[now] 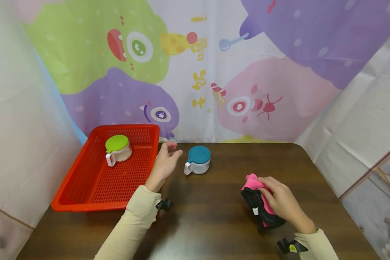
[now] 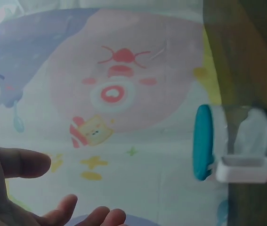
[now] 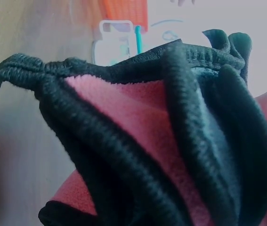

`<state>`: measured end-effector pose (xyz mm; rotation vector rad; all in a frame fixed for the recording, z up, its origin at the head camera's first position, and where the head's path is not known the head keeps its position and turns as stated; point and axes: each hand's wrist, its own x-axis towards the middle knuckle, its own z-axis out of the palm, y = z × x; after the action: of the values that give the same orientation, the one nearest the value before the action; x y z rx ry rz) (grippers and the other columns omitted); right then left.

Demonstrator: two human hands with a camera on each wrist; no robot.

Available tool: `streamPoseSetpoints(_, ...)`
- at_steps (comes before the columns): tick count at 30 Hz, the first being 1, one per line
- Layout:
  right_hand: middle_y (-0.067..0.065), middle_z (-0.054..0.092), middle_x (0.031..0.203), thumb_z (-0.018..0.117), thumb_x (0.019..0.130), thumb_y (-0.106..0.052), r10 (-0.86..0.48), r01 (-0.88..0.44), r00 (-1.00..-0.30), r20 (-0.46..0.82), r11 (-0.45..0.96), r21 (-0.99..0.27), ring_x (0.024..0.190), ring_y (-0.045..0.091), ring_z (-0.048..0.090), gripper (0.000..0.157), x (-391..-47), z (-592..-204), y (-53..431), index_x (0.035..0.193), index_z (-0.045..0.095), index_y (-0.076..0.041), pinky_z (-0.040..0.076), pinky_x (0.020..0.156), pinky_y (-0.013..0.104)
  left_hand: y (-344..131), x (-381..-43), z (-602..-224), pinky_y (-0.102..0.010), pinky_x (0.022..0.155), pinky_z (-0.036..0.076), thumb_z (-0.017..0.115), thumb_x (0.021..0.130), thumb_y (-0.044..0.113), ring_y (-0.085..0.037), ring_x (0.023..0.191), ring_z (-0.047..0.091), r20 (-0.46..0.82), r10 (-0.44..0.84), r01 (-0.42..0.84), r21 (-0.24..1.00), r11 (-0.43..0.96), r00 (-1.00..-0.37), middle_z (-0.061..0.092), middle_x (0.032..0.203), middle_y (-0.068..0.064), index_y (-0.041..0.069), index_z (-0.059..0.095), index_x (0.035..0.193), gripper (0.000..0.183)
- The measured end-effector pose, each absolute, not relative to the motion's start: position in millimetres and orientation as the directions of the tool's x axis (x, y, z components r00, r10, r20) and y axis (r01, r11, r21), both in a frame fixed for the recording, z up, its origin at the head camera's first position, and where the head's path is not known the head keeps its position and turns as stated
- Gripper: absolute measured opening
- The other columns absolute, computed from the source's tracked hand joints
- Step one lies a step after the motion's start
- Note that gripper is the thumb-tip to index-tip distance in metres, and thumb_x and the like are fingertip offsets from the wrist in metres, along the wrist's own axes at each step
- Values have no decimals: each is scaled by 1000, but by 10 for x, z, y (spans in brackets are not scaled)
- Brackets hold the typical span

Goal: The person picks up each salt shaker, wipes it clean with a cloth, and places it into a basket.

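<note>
Two bare hands work over a dark brown bench (image 1: pixel 211 213), each in a cream sleeve with a black strap-on piece near the wrist. The left hand (image 1: pixel 165 162) is empty and relaxed, thumb and fingers apart, with the gap between them plain in the left wrist view; in the head view it overlaps the right edge of a red basket (image 1: pixel 123 186) and lies just left of a blue-lidded jar (image 1: pixel 199 160), not touching the jar. That jar stands upright on the bench near its far edge, its white handle pointing toward the near left, and the left wrist view shows a see-through body with something white in or on it. The right hand (image 1: pixel 281 198) grasps a pink and black cloth item (image 1: pixel 260 207), pinching the pink part between thumb and fingers over the right part of the bench, well apart from the jar. The item hangs in folds with thick black edging, and a small white tag shows on its black side; whether its lower end meets the bench I cannot tell. Inside the basket, toward the far left corner, sits a green-lidded jar (image 1: pixel 118 148) with a white handle. Behind the bench hangs a curtain (image 1: pixel 182 72) printed with one-eyed cartoon monsters.
</note>
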<state>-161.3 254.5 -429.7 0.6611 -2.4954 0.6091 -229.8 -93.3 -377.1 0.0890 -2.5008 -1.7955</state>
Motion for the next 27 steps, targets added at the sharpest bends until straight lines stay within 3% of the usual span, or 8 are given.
streamPoseSetpoints(27, 4, 70, 97, 75, 76, 2, -336, -542, -779, 530, 786, -299, 87, 20, 68, 32, -1603, -4304, 2508, 107, 69, -3, 57, 77, 45, -633, -2396, -4473, -48, 106, 43, 54, 94, 16, -38, 122, 55, 3, -207, -46, 972, 230, -978, 56, 133, -22, -1, 54, 130, 40)
